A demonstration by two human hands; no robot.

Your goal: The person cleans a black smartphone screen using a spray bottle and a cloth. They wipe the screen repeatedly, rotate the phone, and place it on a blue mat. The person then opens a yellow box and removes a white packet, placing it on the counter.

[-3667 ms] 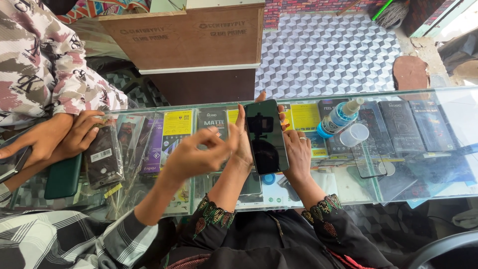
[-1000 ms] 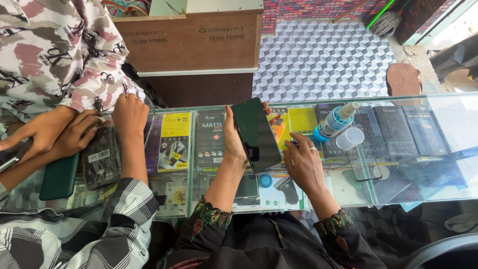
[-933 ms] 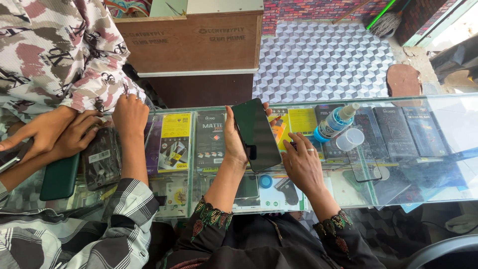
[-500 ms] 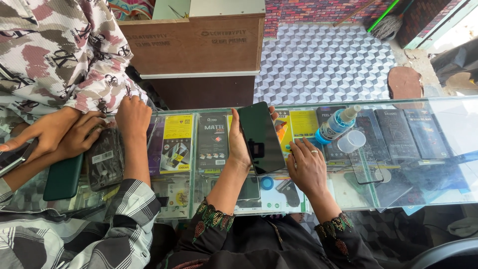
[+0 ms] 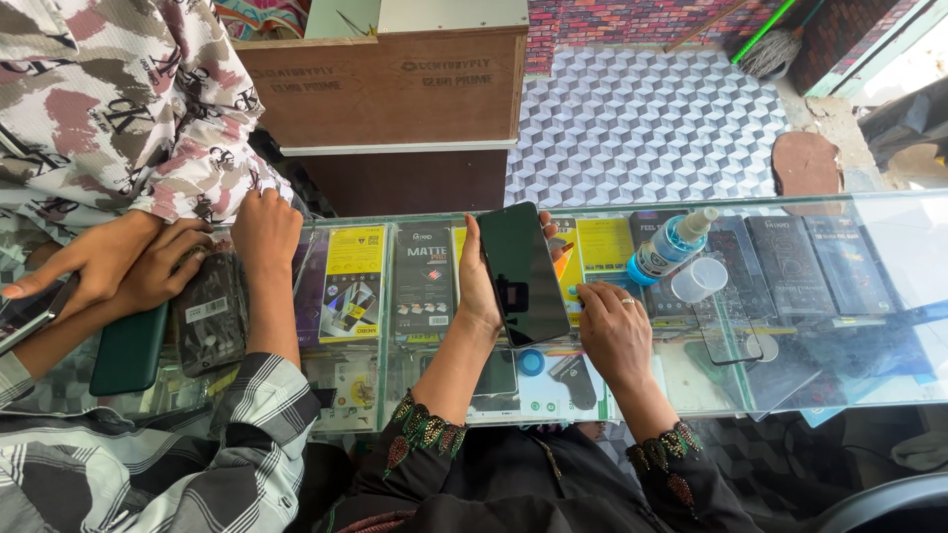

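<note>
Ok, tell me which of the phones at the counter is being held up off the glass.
The black phone in the left hand, screen dark, tilted above the counter. The green phone lies flat on the glass at the far left.

Head cam, looking steeply down, pretty close.
Glass counter (image 5: 849, 237) across mid-frame, tiled floor (image 5: 642, 118) up top, own sleeves at bottom centre.

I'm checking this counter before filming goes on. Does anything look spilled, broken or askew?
Nothing looks spilled or broken. The blue spray bottle lies tilted on the glass counter top, its clear plastic cap off beside it. The left hand holds the black smartphone upright, screen dark; the right hand rests flat on the glass.
</note>
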